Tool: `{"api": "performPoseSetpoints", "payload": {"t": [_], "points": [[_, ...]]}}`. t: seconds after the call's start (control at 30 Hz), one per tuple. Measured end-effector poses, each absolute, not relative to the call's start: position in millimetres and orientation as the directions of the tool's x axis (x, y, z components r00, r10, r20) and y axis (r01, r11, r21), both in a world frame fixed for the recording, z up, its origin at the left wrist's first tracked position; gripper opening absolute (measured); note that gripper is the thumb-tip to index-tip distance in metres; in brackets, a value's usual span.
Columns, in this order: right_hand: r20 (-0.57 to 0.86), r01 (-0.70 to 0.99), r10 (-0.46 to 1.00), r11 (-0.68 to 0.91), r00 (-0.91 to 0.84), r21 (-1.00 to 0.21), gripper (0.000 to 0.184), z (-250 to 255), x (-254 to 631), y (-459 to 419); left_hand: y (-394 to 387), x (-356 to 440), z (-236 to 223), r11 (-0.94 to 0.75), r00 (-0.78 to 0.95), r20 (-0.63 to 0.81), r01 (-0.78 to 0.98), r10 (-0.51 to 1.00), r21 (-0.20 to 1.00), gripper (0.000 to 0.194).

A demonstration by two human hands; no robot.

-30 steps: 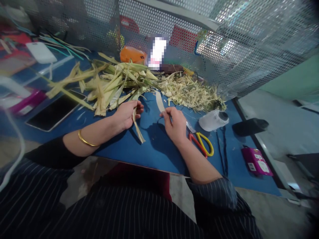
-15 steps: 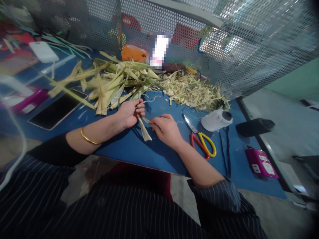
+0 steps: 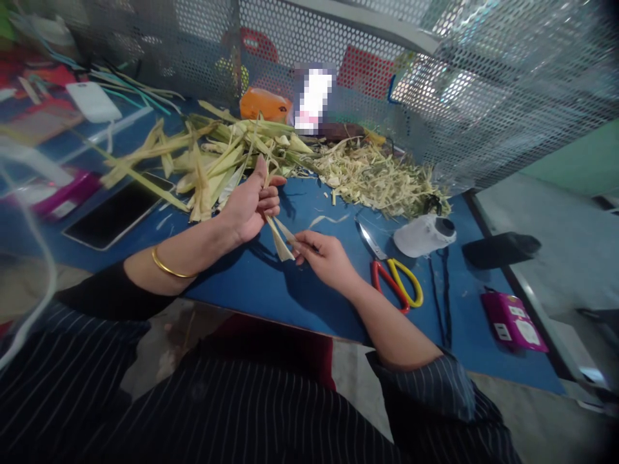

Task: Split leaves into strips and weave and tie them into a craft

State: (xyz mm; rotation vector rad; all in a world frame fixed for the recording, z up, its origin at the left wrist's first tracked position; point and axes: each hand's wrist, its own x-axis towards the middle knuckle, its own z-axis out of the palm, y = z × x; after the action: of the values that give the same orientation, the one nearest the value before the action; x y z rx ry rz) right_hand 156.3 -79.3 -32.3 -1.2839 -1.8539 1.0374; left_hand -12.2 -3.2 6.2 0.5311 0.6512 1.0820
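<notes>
My left hand (image 3: 251, 205) is closed around a pale corn husk strip (image 3: 280, 243), thumb pointing up. Below that hand the strip hangs in two tails. My right hand (image 3: 322, 254) pinches one tail between thumb and fingertips, just right of the left. Behind the left hand lies a heap of dry corn husks (image 3: 193, 183). A curled thin shaving (image 3: 331, 220) rests on the blue table (image 3: 304, 296) above my right hand. Scissors (image 3: 382, 254) with one red and one yellow handle lie open to the right.
A pile of shredded husk (image 3: 382, 180) sits at the back, before a perforated metal screen (image 3: 275, 38). At right are a white wrapped roll (image 3: 418, 237), a black cylinder (image 3: 500, 250) and a purple packet (image 3: 512, 319). A dark phone (image 3: 118, 212) lies left; a white cable (image 3: 41, 283) hangs nearby.
My left hand has shifted up slightly, its thumb now raised and fingers loosened around the strip. The thin shaving has moved from beside the left hand to the table further right.
</notes>
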Motion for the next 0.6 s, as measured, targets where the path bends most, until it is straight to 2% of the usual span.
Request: {"api": "performPoseSetpoints", "payload": {"t": [0.1,0.27,0.47,0.53,0.6], "points": [[0.078,0.455,0.947,0.221,-0.311,-0.863,0.016,-31.1,154.3,-81.1,-3.8,-12.6,7.0,0.326,0.315,-0.150,-0.634,0.937,0.701,0.018],[0.104,0.505,0.952,0.243,-0.288,-0.828,0.017,-30.5,154.9,-83.3,3.4,-16.5,3.3,0.352,0.345,-0.146,-0.667,0.927,0.657,0.032],[0.219,0.677,0.885,0.457,-0.411,-0.577,0.017,-29.3,151.4,-86.9,8.1,-18.9,1.5,0.464,0.408,-0.235,-0.669,0.882,0.581,0.038],[0.220,0.660,0.879,0.465,-0.423,-0.590,0.015,-29.7,149.6,-88.0,7.5,-18.7,1.3,0.473,0.414,-0.243,-0.663,0.877,0.580,0.037],[0.185,0.585,0.891,0.417,-0.415,-0.696,0.015,-30.4,149.0,-88.8,7.4,-18.8,1.5,0.470,0.412,-0.242,-0.656,0.879,0.591,0.036]]}}
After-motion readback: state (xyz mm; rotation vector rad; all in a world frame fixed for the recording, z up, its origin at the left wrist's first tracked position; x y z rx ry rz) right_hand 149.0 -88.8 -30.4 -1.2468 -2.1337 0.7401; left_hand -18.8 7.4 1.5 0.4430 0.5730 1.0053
